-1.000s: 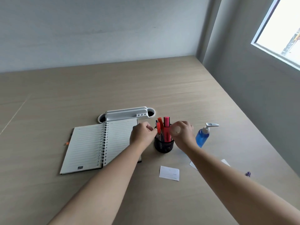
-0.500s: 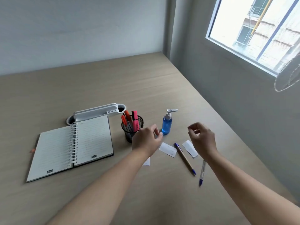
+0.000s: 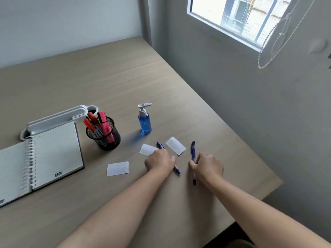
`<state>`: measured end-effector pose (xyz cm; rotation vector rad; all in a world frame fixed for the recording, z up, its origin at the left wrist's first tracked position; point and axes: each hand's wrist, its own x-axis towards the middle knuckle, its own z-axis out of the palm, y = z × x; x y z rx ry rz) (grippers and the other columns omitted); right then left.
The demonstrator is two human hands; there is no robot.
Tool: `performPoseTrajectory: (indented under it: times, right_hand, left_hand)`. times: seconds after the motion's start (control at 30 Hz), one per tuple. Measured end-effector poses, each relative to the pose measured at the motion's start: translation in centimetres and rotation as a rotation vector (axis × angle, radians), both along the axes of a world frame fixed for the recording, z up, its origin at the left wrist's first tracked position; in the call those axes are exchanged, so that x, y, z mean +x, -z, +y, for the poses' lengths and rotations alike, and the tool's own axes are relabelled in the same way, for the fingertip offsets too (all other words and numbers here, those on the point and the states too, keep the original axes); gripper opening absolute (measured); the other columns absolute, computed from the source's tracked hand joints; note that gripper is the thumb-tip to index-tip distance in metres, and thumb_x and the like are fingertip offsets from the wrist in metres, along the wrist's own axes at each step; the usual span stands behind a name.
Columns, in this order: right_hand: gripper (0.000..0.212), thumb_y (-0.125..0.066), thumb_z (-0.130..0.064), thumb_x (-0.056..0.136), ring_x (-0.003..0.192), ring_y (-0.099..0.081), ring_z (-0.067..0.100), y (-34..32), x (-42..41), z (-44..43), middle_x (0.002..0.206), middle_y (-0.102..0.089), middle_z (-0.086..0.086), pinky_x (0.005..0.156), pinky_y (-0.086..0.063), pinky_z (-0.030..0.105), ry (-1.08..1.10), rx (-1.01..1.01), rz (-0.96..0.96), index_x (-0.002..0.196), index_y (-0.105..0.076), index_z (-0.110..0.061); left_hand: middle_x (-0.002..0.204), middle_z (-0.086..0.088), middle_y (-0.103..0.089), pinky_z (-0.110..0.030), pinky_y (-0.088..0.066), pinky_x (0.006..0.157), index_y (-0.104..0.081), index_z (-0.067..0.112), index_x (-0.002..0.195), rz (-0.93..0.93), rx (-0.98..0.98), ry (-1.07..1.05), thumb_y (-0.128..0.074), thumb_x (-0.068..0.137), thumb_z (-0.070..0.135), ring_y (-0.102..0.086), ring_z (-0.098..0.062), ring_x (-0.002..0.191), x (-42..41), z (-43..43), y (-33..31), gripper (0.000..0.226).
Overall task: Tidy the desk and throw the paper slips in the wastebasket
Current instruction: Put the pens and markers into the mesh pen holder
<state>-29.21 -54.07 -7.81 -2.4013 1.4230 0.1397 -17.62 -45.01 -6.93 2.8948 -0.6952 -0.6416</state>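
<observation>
Three white paper slips lie on the desk: one (image 3: 117, 168) nearest me, one (image 3: 147, 149) partly under my left hand, one (image 3: 175, 148) between the two pens. My left hand (image 3: 159, 161) is curled down over a brown pen with blue ends (image 3: 177, 170), hiding its middle. My right hand (image 3: 207, 167) pinches a blue pen (image 3: 193, 149) at its middle. Both pens still lie on the desk. No wastebasket is in view.
A black mesh pen cup (image 3: 103, 138) with markers stands left of a blue pump bottle (image 3: 144, 124). An open spiral notebook (image 3: 50, 154) lies at the left, with a white cable tray (image 3: 53, 119) behind it. The desk's right edge (image 3: 250, 154) runs close to my right hand.
Both hands have left the pen cup, moved right and come down onto the two pens. My view has swung right, bringing the slips and pens into sight.
</observation>
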Motion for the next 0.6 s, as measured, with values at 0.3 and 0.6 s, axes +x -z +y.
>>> performPoseTrajectory:
  times: [0.3,0.6]
  right_hand:
    - [0.025,-0.064,-0.035,0.073,0.056,-0.053,0.017,-1.9,-1.4,-0.6,0.057,-0.061,-0.003,0.049,-0.035,0.026,0.221,0.262,-0.392,0.059,-0.06,-0.015]
    - [0.026,-0.07,-0.026,0.078,0.04,-0.041,0.002,-8.3,6.9,4.8,0.044,-0.054,-0.02,0.041,-0.03,0.012,-0.148,0.394,-0.922,0.055,-0.058,-0.025]
  left_hand:
    - [0.072,-0.004,-0.062,-0.032,-0.047,0.063,-0.055,0.016,0.066,0.321,-0.39,-0.129,-0.054,0.077,0.033,-0.059,-0.024,0.072,-0.2,1.7,-1.7,0.02]
    - [0.06,-0.007,-0.065,-0.023,-0.052,0.054,-0.057,0.009,0.072,0.234,-1.024,-0.32,-0.059,0.088,0.014,-0.059,-0.011,0.045,6.4,9.5,-7.6,0.017]
